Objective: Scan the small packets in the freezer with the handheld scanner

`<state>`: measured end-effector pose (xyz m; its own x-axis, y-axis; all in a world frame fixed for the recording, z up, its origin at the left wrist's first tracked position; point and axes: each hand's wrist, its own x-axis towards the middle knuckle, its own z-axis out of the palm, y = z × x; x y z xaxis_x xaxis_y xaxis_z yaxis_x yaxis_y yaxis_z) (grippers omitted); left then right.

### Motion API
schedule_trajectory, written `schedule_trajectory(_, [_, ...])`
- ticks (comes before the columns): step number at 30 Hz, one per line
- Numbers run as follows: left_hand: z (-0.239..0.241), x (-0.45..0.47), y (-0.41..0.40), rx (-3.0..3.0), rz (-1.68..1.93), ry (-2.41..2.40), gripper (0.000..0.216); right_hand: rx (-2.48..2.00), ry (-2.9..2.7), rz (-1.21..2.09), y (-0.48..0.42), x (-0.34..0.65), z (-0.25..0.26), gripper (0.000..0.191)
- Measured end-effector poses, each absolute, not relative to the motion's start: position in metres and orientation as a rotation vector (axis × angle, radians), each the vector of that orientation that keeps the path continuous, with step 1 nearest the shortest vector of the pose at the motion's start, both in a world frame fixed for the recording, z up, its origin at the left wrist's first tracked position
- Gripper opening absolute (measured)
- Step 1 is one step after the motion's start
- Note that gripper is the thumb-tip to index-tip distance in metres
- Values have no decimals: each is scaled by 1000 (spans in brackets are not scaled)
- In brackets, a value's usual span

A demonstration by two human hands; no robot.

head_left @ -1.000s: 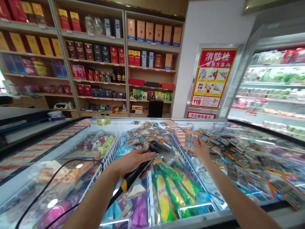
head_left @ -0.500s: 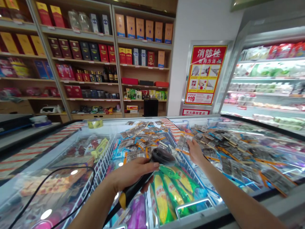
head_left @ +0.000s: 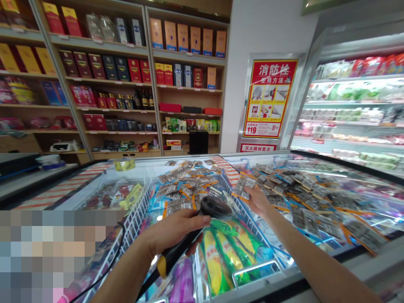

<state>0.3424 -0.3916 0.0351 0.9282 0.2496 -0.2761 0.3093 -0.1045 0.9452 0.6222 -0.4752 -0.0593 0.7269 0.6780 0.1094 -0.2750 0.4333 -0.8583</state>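
My left hand point(head_left: 175, 229) is closed around the handle of a black barcode scanner point(head_left: 216, 206) with a yellow patch near its grip. Its head points to the right, toward the packet. Between the fingers of my right hand point(head_left: 260, 201) is a small clear food packet point(head_left: 244, 186) with a printed label and orange edge. A short gap separates packet and scanner head. Similar packets lie in a heap point(head_left: 186, 181) beyond the scanner, and another heap point(head_left: 303, 189) spreads to the right. Below my hands, yellow-and-green corn packages point(head_left: 217, 256) lie in a wire basket.
Glass-topped freezers point(head_left: 334, 252) run along the front, with a white wire divider point(head_left: 139, 214) to the left. The scanner's black cable point(head_left: 118, 248) loops at lower left, beside a pixelated area. Shelves of boxes point(head_left: 183, 80) stand behind; a lit fridge point(head_left: 356, 109) is at right.
The right hand and packet have shifted slightly, with the packet a little more tilted. The left hand and scanner look nearly still. A pixelated patch now covers the lower left.
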Motion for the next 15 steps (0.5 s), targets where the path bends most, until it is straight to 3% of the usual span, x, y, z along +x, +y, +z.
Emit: schedule_trajectory(15, [35, 338, -390, 1620, -76, 383, 41, -946, -532, 545, -477, 629, -58, 23])
